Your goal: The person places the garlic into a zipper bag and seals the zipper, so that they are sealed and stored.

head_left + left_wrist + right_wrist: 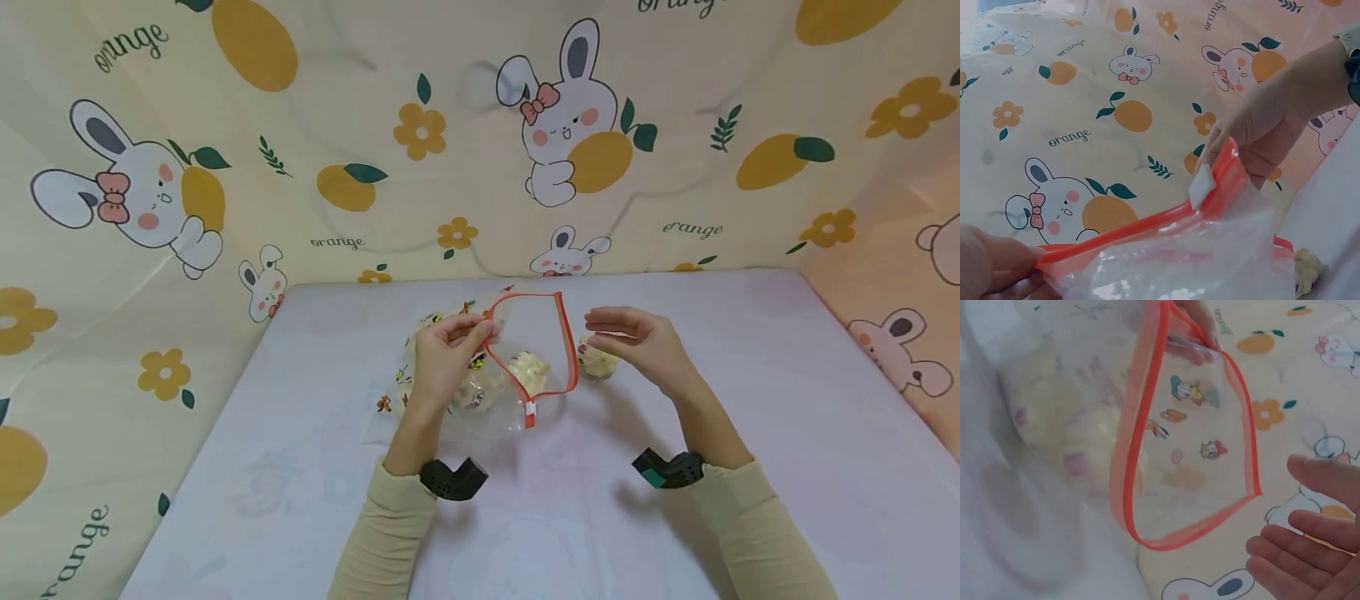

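Note:
My left hand [444, 357] pinches the red zip edge of a clear plastic bag [571, 354] printed with cartoon figures. The bag's mouth gapes toward the right, and a white slider [1202, 187] sits near one corner. Several cream-coloured, knobbly balls with purple patches lie in the bag; one ball [528, 372] shows at its opening. Another such ball [598, 362] rests on the table outside, right of the mouth. Over that loose ball is my right hand [651, 348], apart from the bag. Its fingers [1300, 550] are extended and hold nothing.
A white-covered table [300, 500] lies under everything. Behind and at both sides hangs a cream cloth [465, 75] printed with rabbits, oranges and flowers. Dark camera bands [453, 481] sit on both wrists.

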Available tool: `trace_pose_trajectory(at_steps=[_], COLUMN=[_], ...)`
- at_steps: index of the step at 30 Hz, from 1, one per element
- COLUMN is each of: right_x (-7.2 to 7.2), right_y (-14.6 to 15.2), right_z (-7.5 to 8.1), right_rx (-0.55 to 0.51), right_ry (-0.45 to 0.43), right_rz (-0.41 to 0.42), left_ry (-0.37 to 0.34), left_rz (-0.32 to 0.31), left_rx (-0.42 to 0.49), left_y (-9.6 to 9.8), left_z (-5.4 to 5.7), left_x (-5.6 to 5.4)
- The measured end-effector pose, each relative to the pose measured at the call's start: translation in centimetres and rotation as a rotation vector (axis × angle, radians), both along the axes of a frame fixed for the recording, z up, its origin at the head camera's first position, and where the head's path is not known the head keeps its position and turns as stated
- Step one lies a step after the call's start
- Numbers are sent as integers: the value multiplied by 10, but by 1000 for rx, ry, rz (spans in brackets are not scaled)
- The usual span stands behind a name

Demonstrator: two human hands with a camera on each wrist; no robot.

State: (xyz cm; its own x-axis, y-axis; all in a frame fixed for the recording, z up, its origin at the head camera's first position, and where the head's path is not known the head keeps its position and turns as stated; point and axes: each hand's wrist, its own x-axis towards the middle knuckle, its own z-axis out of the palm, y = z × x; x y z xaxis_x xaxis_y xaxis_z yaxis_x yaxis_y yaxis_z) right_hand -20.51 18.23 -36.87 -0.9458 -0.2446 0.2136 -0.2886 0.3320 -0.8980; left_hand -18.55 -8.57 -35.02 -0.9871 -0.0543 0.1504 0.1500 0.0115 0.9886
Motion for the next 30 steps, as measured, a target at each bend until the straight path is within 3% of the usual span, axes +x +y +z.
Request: trace_pose_trajectory(at_steps=[30], right_x=[-12], right_y=[19], right_z=[-10], right_rx=[71], right_ry=[-13], right_rz=[-79], left_ry=[3], left_rz=[-5], left_rx=[-15], left_y=[0], left_z=[0], left_x=[1])
